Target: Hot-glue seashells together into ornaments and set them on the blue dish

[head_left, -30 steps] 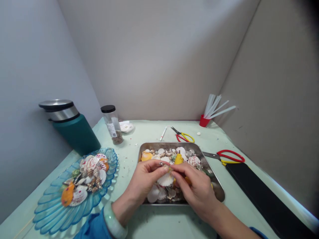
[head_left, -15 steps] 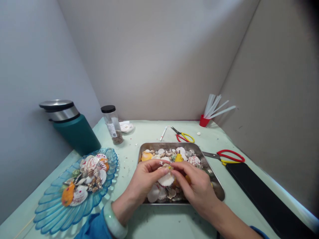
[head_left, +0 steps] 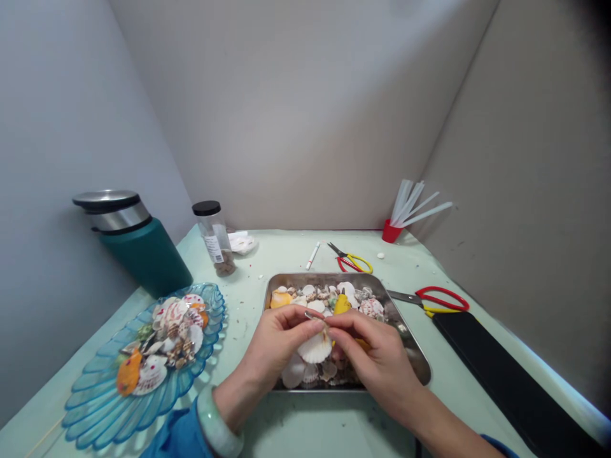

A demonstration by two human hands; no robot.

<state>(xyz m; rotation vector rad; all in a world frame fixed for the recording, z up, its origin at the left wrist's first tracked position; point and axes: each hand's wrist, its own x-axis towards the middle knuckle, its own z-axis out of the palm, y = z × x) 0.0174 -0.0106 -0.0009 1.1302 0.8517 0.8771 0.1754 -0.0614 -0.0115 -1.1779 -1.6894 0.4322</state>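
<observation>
Both my hands meet over the metal tray (head_left: 415, 356) of mixed seashells. My left hand (head_left: 279, 343) and my right hand (head_left: 375, 359) pinch together at their fingertips on a small shell (head_left: 321, 321), too small to make out well. Just beneath the fingers lies a white scallop shell (head_left: 315, 348) among the other shells in the tray. A pale bangle sits on my left wrist.
A blue glass dish (head_left: 95, 394) with several shells stands at the left. Behind it are a teal flask (head_left: 138, 245) and a clear jar (head_left: 214, 238). Yellow-handled snips (head_left: 351, 259), red scissors (head_left: 432, 299), a red cup of sticks (head_left: 396, 226) and a black slab (head_left: 506, 381) lie right.
The hands have stayed over the tray with only slight fingertip shifts; the white scallop shell below them has dropped a little lower.
</observation>
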